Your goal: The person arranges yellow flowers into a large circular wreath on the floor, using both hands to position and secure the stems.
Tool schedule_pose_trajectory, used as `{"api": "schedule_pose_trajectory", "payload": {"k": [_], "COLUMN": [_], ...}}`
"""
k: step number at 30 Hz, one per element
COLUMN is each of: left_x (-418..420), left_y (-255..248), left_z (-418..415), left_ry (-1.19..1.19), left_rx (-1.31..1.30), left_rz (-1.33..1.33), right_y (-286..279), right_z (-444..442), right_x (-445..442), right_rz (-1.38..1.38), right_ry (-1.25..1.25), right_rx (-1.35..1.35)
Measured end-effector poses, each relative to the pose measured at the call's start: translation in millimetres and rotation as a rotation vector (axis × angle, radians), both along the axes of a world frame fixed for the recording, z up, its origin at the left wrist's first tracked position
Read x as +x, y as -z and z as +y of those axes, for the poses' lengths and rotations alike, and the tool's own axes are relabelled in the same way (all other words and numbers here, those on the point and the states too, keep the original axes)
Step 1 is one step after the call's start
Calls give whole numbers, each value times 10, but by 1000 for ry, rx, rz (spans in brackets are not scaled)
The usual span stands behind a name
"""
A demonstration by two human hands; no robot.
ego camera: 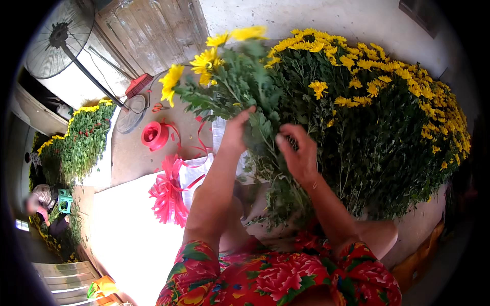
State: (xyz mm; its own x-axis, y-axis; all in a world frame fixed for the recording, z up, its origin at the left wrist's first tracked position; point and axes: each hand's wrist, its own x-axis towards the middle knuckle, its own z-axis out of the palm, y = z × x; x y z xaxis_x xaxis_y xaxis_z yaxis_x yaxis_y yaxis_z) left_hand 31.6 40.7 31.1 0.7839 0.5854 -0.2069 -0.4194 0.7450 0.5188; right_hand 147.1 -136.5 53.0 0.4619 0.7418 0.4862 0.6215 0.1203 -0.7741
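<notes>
My left hand [238, 128] grips a bunch of yellow chrysanthemums [233, 86] by its leafy stems, with the blooms pointing up and to the left. Some of the blooms are blurred. Beside the lower stems is my right hand [300, 153], its thumb and fingers curled apart. Leaves partly hide the fingers of my left hand. Just to the right stands a large pile of cut yellow chrysanthemums [367, 153], blooms towards the wall. Left of my forearm lies a bundle of pink-red plastic ribbon strips [170, 191], on a white sack [196, 172].
A red ribbon spool [155, 135] and orange-handled scissors [157, 107] lie on the floor. A pedestal fan [76, 57] and a red broom head [138, 85] are near the wooden door [153, 34]. More flowers [86, 137] lie at left, near another person [44, 208] and a green stool [65, 201].
</notes>
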Motion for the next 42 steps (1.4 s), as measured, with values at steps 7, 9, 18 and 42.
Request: {"api": "schedule_pose_trajectory", "payload": {"k": [7, 9, 18, 42], "left_x": [-55, -63, -103, -8], "left_y": [-285, -277, -103, -126], "left_z": [-247, -230, -154, -218], "left_ry": [217, 198, 77, 129], "left_rx": [-40, 2, 140, 127], "left_rz": [-41, 4, 154, 1], "right_y": [195, 314, 205, 101], "right_z": [319, 291, 475, 515], "right_x": [273, 402, 193, 629], "right_rz": [571, 543, 755, 501], "right_ry": [-165, -42, -158, -306], "right_rx": [89, 186, 156, -29]}}
